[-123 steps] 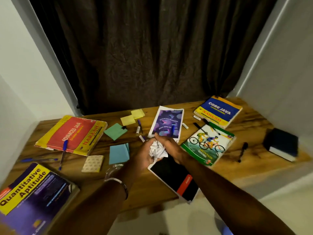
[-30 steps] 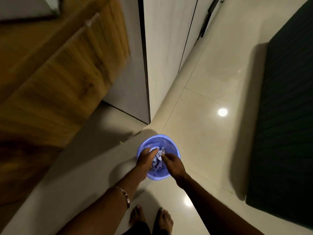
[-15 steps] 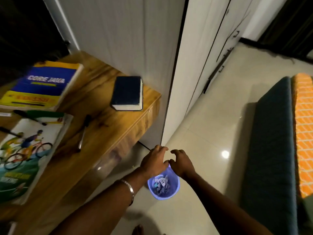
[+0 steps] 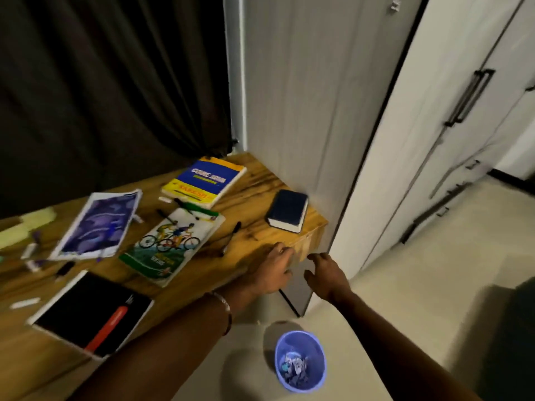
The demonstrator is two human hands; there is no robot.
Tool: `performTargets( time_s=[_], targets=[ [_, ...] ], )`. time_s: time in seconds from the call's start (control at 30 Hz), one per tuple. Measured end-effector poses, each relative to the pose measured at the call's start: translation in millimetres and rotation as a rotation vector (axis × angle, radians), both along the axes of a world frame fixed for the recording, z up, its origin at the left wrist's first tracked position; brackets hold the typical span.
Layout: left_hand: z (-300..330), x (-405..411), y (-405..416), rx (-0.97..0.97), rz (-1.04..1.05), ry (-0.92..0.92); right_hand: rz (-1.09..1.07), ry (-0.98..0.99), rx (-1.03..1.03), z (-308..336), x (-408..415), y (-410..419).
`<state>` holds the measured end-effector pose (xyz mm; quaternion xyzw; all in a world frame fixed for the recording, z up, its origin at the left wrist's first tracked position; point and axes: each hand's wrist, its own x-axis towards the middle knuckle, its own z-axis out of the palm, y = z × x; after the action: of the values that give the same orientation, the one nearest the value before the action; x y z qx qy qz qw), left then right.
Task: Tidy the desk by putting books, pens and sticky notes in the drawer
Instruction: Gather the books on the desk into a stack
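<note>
Both bare forearms reach forward toward the table's (image 4: 315, 227) near right corner. The left hand (image 4: 273, 270), a thin bangle on its wrist, lies palm down at that corner's front edge, fingers loosely bent. The right hand (image 4: 324, 274) hovers just beside it, off the corner, fingers spread and empty.

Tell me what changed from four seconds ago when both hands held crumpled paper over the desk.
The crumpled paper left both hands and now lies in the blue bin on the floor. The left hand and right hand rose, empty, to the desk corner. Books and pens lie as before.
</note>
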<state>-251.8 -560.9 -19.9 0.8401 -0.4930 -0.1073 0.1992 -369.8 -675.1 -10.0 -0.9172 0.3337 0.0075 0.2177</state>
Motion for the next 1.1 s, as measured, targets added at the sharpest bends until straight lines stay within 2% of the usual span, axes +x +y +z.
performTargets(
  time_s=[0.1,0.2,0.57,0.87,1.1],
  targets=[
    [29.9,8.3,35.4,0.005,0.108,-0.019,0.089,-0.036,-0.036,24.8,9.2,12.6],
    [43.7,21.5,79.2,0.015,0.212,-0.127,0.196,-0.054,-0.076,38.7,20.1,28.0],
    [59.2,60.5,202.0,0.075,0.459,-0.074,0.400,-0.005,-0.008,54.9,80.3,94.8],
    [63.6,140.3,250.9,0.143,0.560,-0.041,0.442,0.028,0.033,66.5,154.3,125.6],
    [69.6,197.6,242.8,0.060,0.519,0.008,0.344,0.045,0.033,67.6,210.3,123.8]
  ],
)
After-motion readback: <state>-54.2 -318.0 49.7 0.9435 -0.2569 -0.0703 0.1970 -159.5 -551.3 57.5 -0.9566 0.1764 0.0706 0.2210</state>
